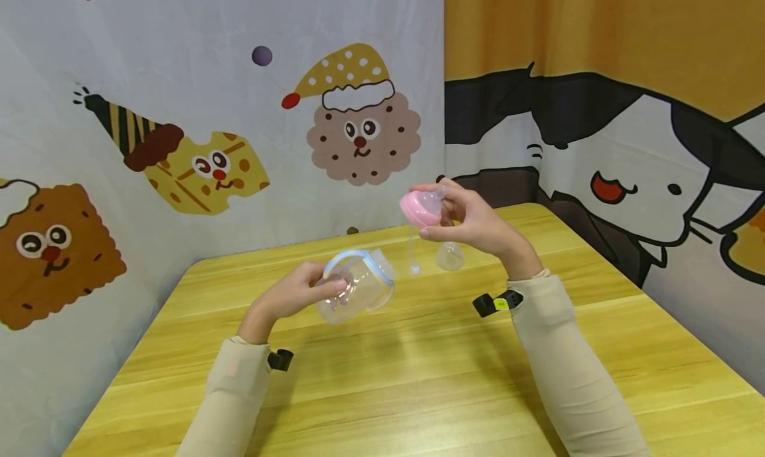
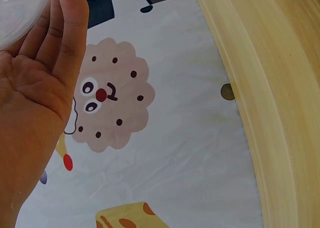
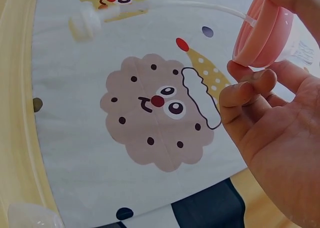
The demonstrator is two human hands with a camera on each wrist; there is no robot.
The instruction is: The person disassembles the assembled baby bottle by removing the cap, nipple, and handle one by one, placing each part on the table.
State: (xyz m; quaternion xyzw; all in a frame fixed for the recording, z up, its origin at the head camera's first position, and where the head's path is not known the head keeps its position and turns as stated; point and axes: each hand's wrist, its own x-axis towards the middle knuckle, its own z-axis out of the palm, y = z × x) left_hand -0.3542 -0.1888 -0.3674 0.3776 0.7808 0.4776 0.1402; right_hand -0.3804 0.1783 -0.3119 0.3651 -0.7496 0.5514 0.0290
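My left hand (image 1: 299, 289) grips a clear baby bottle (image 1: 352, 291) with pale blue handles, held tilted over the table, its open neck toward the right. In the left wrist view only the bottle's rounded base (image 2: 17, 13) shows, against the fingers. Up and to the right, my right hand (image 1: 472, 221) holds a pink bottle collar with a clear nipple (image 1: 421, 208) by its rim between thumb and fingers. A thin straw (image 3: 200, 6) hangs from the collar's underside, ending in a small weighted tip (image 1: 416, 269). Bottle and collar are apart.
A clear dome-shaped cap (image 1: 450, 256) stands on the wooden table (image 1: 370, 384) behind and below the right hand. A printed cloth (image 1: 209, 58) with cartoon figures hangs along the table's back edge, and another with a cat (image 1: 633, 158) hangs along the right.
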